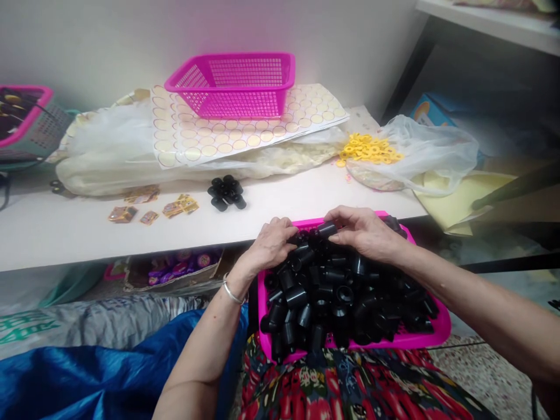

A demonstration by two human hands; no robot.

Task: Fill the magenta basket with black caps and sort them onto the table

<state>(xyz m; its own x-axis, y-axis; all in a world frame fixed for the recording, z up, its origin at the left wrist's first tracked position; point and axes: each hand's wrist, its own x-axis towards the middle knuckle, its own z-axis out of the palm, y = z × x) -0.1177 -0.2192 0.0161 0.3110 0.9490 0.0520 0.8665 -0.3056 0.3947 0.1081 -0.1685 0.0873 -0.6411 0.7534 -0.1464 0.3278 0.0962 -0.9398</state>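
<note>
At the lower centre of the frame, black pieces [336, 291] fill the pink basket [443, 326]; my right hand [332, 226] pinches one black cylinder [326, 229] near the far rim, while my left hand [275, 240] curls loosely among its neighbours, gripping what, if anything, I can't tell. A slack pinch could drop that smooth-looking cylinder, and the basket, seemingly propped between lap and bench [83, 236], could tip if either support shifts.

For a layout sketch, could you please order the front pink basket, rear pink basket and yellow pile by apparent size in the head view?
1. Front pink basket
2. Rear pink basket
3. Yellow pile
Nearness may exaggerate the first.
</note>
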